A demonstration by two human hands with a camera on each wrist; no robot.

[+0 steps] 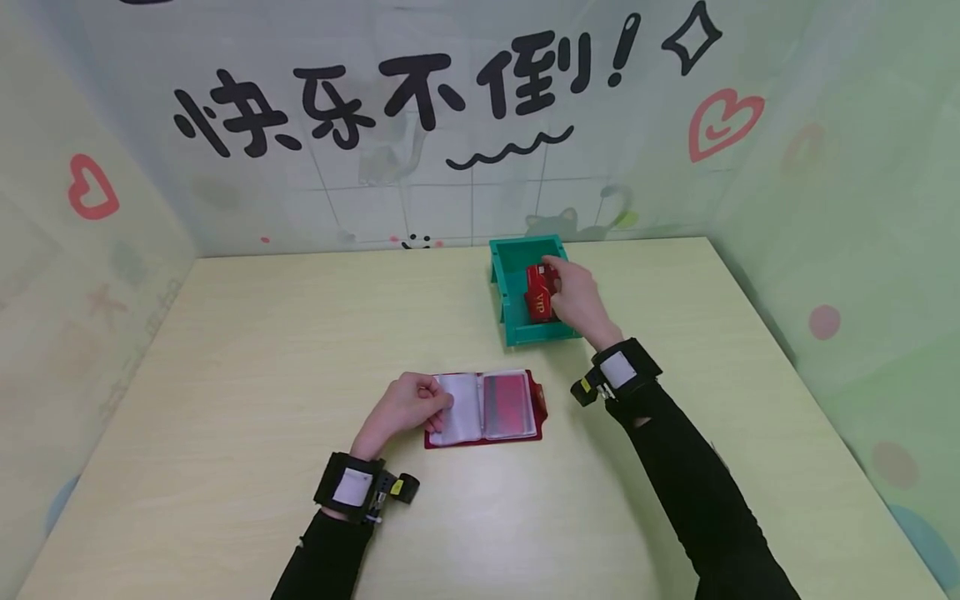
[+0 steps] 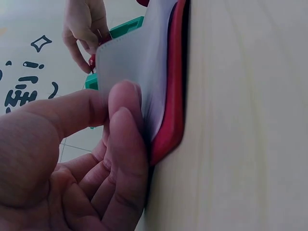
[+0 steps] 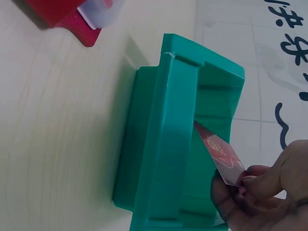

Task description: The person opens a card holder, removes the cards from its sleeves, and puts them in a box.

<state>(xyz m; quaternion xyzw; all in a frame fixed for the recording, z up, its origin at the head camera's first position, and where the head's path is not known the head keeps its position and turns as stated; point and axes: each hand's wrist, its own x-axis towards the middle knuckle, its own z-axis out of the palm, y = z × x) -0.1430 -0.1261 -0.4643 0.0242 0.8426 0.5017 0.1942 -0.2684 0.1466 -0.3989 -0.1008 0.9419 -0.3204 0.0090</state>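
Note:
A small red card holder [image 1: 539, 400] lies spread on the table, its translucent page [image 1: 461, 412] on the left and a pinkish card [image 1: 512, 405] in the sleeve on the right. My left hand [image 1: 407, 404] pinches the edge of the page between thumb and fingers; the left wrist view shows that page [image 2: 125, 60] raised from the red cover [image 2: 174, 110]. At the teal bin [image 1: 540, 334], my right hand [image 1: 579, 302] grips a red card [image 3: 221, 153] by one end. The card slants down into the bin, and "VIP" lettering shows in the head view.
The bin stands near the back edge of the pale wooden table [image 1: 300, 350], beyond the card holder. Printed panels [image 1: 255, 200] rise behind the table and along both sides. Each wrist carries a strapped black camera.

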